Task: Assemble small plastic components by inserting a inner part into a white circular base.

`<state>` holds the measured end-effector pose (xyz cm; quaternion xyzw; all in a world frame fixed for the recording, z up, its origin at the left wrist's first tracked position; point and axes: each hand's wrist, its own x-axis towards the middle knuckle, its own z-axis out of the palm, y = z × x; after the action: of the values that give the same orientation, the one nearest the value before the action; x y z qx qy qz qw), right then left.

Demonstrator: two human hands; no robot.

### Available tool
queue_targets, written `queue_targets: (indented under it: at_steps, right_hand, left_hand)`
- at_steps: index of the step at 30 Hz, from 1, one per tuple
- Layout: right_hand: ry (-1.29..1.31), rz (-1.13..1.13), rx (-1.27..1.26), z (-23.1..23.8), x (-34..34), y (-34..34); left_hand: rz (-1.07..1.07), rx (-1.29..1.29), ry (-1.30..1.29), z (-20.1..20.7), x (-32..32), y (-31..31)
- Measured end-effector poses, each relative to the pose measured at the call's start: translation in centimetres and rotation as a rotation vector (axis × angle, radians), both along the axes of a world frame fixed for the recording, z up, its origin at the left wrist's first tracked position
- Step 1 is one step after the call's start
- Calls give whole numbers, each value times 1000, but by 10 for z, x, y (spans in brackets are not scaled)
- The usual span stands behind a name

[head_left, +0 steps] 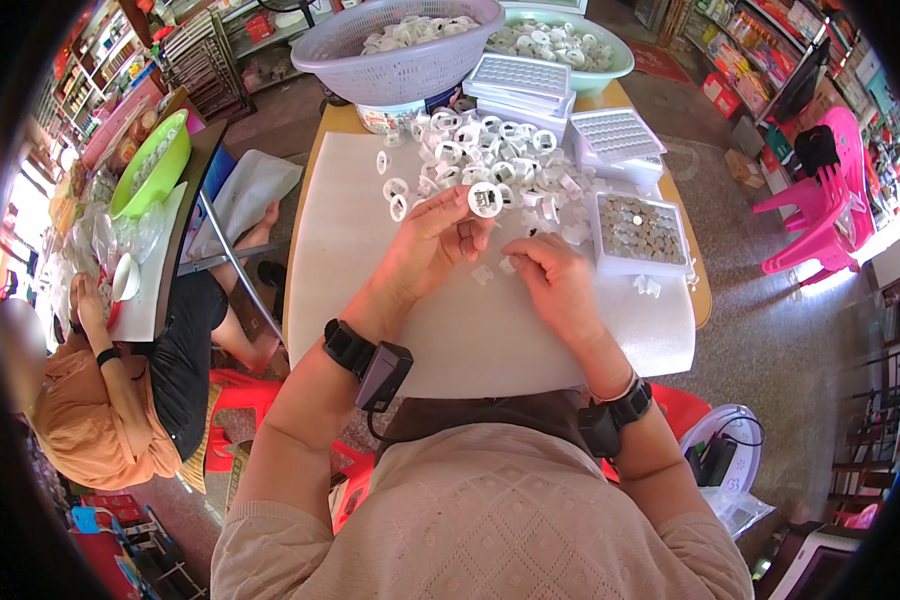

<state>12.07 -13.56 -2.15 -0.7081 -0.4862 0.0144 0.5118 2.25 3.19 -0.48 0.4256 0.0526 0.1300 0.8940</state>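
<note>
Between its thumb and forefinger, my left hand [432, 240] holds up a round white plastic housing [485, 200]; darker fittings show inside its open face. Lower and to the right, my right hand [558, 278] has its fingers drawn together at a small translucent white plastic piece [507, 265] just above the table. Another such small piece [483, 274] lies on the white table covering [450, 340] beside it. Beyond both hands spreads a loose pile of similar round white housings [470, 150]. A white tray [642, 268] of small round metal discs sits right of my right hand.
Stacked white trays [620, 135] stand at the table's right rear. A purple-grey basin [400, 65] and a pale green basin [610, 62], both filled with white parts, are at the back. Left, a person in orange [100, 420] sits at another table. Pink chairs [835, 200] stand right.
</note>
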Motion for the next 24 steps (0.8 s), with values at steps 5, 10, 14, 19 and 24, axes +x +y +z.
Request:
queue_targets:
  at_steps: [5,10,14,19,24]
  right_hand:
    - [-55,-68,76,-3,-1,3]
    - [-28,-126,-7,0,-3,-2]
    - [-215,-152,-47,6,-8,-5]
    - [-327,-87,-89,3,-7,-4]
    - [-234,-6,6,1,-8,-2]
  left_hand:
    - [-6,4,-17,0,-1,1]
    - [32,-18,-18,0,-1,4]
    - [68,-46,-36,-3,-2,8]
    - [58,-23,-68,-1,-2,7]
    - [64,-24,-48,0,-3,6]
